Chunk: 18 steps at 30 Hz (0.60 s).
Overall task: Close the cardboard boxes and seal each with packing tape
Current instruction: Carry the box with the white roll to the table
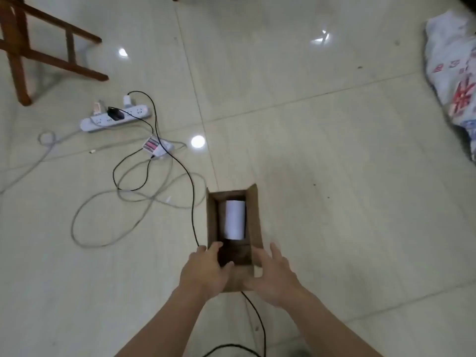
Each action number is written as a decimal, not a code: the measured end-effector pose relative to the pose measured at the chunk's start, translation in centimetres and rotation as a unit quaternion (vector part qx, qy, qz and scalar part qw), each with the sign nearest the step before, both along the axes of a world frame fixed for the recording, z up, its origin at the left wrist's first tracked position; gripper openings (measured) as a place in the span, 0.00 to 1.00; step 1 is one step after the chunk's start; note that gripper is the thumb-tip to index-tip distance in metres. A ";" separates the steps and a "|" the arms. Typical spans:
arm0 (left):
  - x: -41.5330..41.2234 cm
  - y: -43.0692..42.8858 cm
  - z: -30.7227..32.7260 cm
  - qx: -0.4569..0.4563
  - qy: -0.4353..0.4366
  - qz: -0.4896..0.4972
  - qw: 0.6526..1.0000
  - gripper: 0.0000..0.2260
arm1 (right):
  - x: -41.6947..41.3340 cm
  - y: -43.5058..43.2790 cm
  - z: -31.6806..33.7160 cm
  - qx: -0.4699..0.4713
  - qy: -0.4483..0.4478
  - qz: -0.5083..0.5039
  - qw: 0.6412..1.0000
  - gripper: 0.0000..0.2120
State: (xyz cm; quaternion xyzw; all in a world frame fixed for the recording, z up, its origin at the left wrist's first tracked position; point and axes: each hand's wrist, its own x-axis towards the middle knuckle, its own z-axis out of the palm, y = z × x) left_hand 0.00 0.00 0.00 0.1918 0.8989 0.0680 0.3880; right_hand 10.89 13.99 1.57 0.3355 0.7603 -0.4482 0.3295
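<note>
The open cardboard box (255,222) stood on the floor (334,176) before the person, mouth up, long axis running away from them. The left hand (206,269) gripped its near-left flap; the right hand (273,274) lay straight-fingered against the right flap. Best to fold both flaps inward together, edges meeting.

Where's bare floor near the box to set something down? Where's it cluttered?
Bare tile: the wide stretch between the box and the patterned bag on the right, and the patch beyond the box's far end. Crowded: left of the box, with black cable, grey cable loops, power strip and chair. The black cable also runs on past the box's near end.
</note>
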 end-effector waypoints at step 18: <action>-5.9 2.6 26.0 0.243 0.182 0.134 0.943 0.19 | -6.4 3.5 24.0 0.180 0.245 -0.115 0.946 0.19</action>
